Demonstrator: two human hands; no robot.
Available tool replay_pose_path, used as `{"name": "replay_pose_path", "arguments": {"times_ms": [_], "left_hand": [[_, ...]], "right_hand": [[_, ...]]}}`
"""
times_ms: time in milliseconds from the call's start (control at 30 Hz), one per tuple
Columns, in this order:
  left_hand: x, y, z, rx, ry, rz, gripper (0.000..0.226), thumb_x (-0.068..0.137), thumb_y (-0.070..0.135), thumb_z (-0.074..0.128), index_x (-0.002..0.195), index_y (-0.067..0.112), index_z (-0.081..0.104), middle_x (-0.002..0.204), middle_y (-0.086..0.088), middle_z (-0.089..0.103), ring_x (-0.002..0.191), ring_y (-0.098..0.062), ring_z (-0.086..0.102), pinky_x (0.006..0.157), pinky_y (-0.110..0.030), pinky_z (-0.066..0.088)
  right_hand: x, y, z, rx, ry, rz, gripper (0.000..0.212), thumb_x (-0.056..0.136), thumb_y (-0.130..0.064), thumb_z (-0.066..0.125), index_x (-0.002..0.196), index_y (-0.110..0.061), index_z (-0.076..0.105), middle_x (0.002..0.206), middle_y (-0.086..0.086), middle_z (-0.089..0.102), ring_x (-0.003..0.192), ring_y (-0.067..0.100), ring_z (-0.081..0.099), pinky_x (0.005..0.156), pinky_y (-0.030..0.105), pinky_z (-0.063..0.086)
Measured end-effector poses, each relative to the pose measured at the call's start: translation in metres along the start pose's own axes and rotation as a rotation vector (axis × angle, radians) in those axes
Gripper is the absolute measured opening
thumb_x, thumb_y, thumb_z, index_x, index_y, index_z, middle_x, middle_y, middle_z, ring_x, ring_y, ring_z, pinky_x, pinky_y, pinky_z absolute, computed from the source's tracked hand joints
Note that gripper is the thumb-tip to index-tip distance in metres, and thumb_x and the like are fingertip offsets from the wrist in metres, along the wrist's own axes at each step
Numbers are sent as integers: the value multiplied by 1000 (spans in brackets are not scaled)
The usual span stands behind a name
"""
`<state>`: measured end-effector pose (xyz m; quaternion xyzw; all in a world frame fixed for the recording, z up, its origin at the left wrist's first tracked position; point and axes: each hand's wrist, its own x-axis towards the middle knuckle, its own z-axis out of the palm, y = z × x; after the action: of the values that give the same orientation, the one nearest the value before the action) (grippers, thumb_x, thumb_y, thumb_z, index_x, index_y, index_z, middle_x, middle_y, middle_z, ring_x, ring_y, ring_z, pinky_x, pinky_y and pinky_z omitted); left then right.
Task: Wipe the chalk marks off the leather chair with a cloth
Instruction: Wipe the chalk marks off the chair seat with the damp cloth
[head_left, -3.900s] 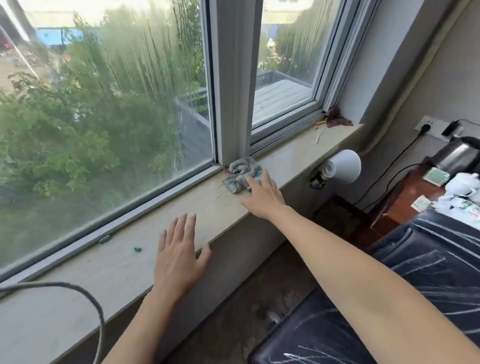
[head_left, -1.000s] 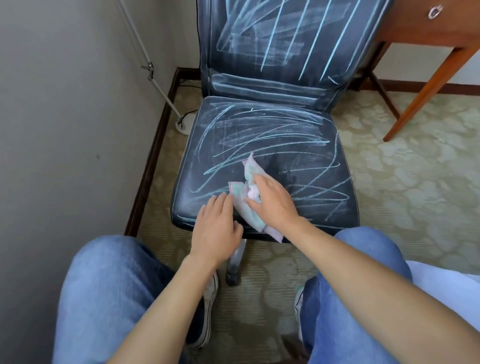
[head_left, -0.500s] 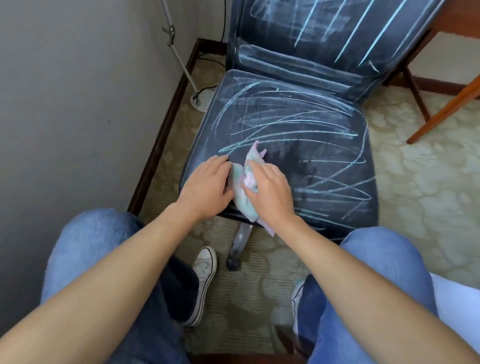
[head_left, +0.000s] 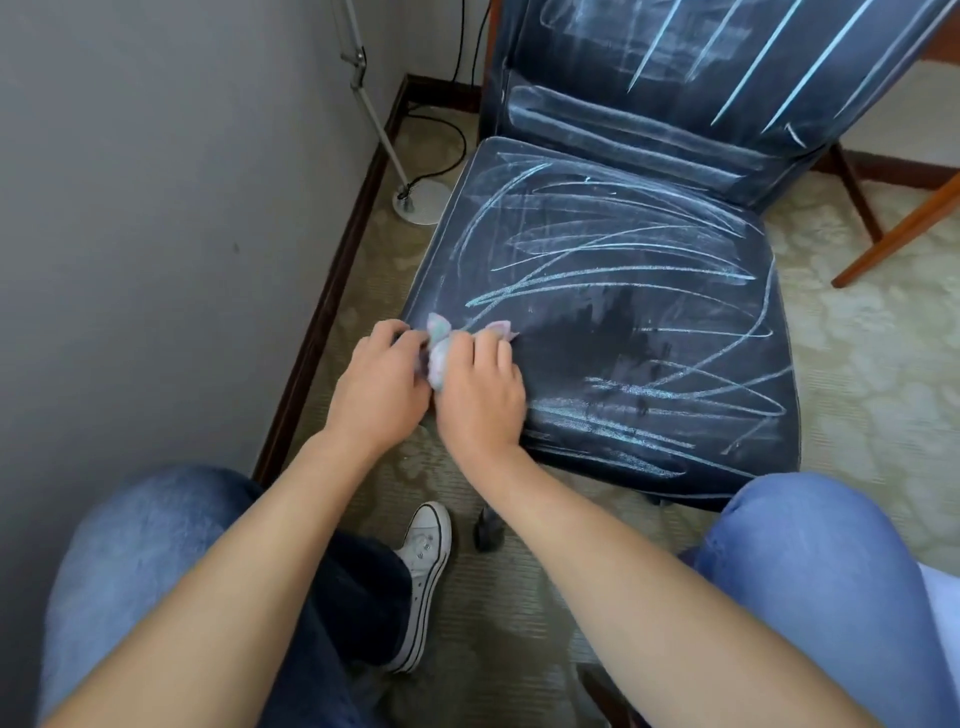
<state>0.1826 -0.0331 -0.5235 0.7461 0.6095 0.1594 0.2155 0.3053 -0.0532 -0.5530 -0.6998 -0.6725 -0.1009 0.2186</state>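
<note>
Dark leather chair seat with pale chalk scribbles is open across its middle, right and back; a hand could sweep there unhindered up to the upright chalk-striped backrest. Left hand, right hand and bunched pastel cloth crowd the front-left corner. Grey wall runs close along the left, white floor-lamp base in that narrow gap. Slanted wooden desk leg stands right of the seat

Head camera looks steeply down, apparently close, onto the chair.
</note>
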Motion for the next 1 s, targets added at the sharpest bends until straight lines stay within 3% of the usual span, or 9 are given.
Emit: {"name": "replay_pose_path", "arguments": {"times_ms": [100, 200, 400, 533, 667, 767, 900, 933, 1000], "left_hand": [[3, -7, 0, -69, 21, -17, 46, 95, 14, 61, 140, 16, 59, 149, -3, 48, 132, -29, 51, 105, -47, 48], [6, -6, 1, -125, 28, -80, 53, 93, 14, 61, 146, 17, 55, 153, 3, 44, 132, -25, 52, 108, -42, 46], [-1, -2, -1, -137, 6, -65, 51, 95, 15, 61, 146, 18, 58, 150, 7, 47, 128, -22, 55, 105, -33, 41], [-10, -3, -4, -203, -31, -68, 47, 96, 10, 60, 140, 25, 64, 141, 15, 52, 118, -14, 58, 102, -25, 42], [-27, -2, 2, -288, -58, -59, 51, 93, 1, 58, 136, 26, 68, 132, 19, 52, 112, -8, 57, 106, -29, 46], [-31, 8, 6, -251, -96, -24, 49, 94, 0, 58, 137, 22, 66, 128, 15, 50, 99, -10, 59, 98, -29, 49], [-42, 17, 16, -201, -108, 60, 49, 93, -2, 55, 135, 19, 67, 124, 8, 49, 91, -13, 59, 96, -40, 53], [-45, 18, 20, -204, -112, 53, 48, 93, -1, 55, 133, 22, 67, 124, 8, 48, 90, -13, 59, 94, -39, 53], [-47, 20, 27, -256, -128, 21, 47, 95, -1, 53, 126, 31, 68, 130, 8, 43, 90, -6, 59, 92, -33, 51]], "right_hand": [[6, 17, 1, -71, -14, -67, 23, 80, -20, 71, 97, -14, 57, 103, 13, 64, 90, 28, 63, 61, 34, 53], [12, 55, -13, -193, -90, 111, 25, 81, -24, 69, 101, -16, 57, 112, 14, 65, 89, 27, 64, 54, 33, 44], [15, 98, -36, -132, -138, 420, 29, 94, -32, 64, 110, -14, 49, 114, 9, 60, 107, 31, 61, 63, 38, 44], [12, 62, -28, -99, -158, 353, 28, 93, -37, 60, 106, -14, 50, 112, 9, 58, 111, 30, 57, 64, 36, 49], [-6, 26, -30, -102, -203, 214, 67, 82, -68, 59, 118, -13, 52, 115, 12, 55, 108, 33, 52, 78, 44, 54], [-20, 42, -33, -65, -186, 126, 60, 87, -59, 65, 126, -15, 53, 122, 12, 56, 112, 33, 54, 78, 44, 56], [-26, 81, -46, -67, -170, -40, 31, 96, -43, 56, 113, -19, 63, 113, 6, 60, 101, 31, 59, 59, 41, 54], [-23, 93, -50, -92, -210, -45, 28, 96, -40, 53, 114, -20, 62, 114, 7, 59, 102, 32, 59, 61, 41, 53], [-14, 116, -60, -86, -268, 141, 25, 97, -34, 51, 116, -20, 58, 119, 12, 55, 105, 36, 59, 68, 44, 52]]}}
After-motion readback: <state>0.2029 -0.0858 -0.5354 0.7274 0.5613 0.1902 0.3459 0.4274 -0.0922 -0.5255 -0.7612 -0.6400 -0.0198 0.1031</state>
